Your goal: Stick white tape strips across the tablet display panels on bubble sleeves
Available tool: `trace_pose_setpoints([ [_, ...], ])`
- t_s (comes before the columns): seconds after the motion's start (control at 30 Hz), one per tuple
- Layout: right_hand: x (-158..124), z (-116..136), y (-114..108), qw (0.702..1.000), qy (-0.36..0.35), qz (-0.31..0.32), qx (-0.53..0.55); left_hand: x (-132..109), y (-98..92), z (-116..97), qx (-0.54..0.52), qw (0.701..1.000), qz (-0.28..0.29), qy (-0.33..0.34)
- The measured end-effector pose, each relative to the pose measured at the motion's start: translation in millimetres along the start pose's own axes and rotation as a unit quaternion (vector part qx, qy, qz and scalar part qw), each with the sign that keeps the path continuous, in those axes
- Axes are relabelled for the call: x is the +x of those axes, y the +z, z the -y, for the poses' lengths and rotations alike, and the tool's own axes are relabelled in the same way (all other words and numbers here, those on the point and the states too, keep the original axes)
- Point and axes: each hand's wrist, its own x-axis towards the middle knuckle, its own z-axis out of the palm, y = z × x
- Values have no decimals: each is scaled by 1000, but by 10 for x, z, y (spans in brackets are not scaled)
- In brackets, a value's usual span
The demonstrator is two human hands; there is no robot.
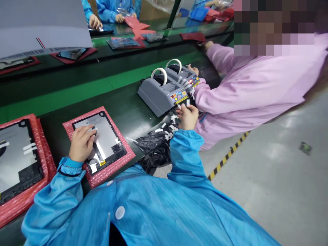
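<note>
My left hand (81,142) rests on the upper left part of a flat grey panel with a black frame (107,136), its fingers bent near a small strip; whether it grips the strip is unclear. The panel lies on a pink bubble-wrap sheet (125,158). My right hand (188,117) is at the front of the nearer grey tape dispenser (160,97), with a small white tape piece (188,102) at its fingertips. A second dispenser (176,73) stands just behind. Several white tape scraps (169,131) lie on black plastic (153,147) below my right hand.
At the far left another panel (15,153) lies on pink bubble wrap. A person in a pink sleeve (222,102) works close on the right, one hand by the farther dispenser. Across the bench, people in blue handle packages. A grey screen (46,24) fills the upper left.
</note>
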Motion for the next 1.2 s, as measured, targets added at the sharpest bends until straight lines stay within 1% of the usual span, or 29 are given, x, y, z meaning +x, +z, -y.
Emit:
trace_pose_setpoints([
  [0.1,40,-44,11,1000,11,-9,-9,38,-17,-60,-8,1000,3,-6],
  [0.17,52,-53,-7,1000,1,-17,-20,87,-40,-136,-18,1000,7,-7],
  [0.23,4,-17,-43,998,-50,-21,-26,149,-65,-246,-37,999,13,-1],
  [0.3,-140,68,-73,991,-128,2,-30,217,-79,-387,-76,997,25,8],
  [0.33,-253,121,-74,986,-160,35,-33,253,-77,-464,-102,994,34,13],
  [0.37,-389,174,-59,980,-179,84,-37,291,-69,-542,-130,990,44,15],
  [0.43,-705,262,27,961,-175,211,-46,369,-34,-681,-180,982,61,7],
  [0.5,-1032,306,178,932,-132,334,-50,442,15,-769,-213,974,70,-19],
  [0.53,-1182,309,267,916,-105,384,-50,468,39,-788,-221,972,74,-36],
  [0.6,-1432,289,440,887,-50,457,-49,490,72,-782,-226,967,93,-71],
  [0.67,-1595,248,578,863,-8,503,-47,468,80,-738,-220,963,118,-104],
  [0.73,-1668,208,664,849,14,527,-47,420,73,-680,-213,957,134,-142],
  [0.77,-1677,192,690,847,18,529,-49,394,68,-651,-212,954,137,-164],
  [0.9,-1638,159,726,857,6,511,-61,334,68,-561,-222,935,129,-244],
  [1.07,-1652,107,773,844,15,532,-59,337,96,-540,-243,924,130,-264],
  [1.2,-1672,30,829,845,21,531,-52,337,116,-544,-252,918,131,-278],
])
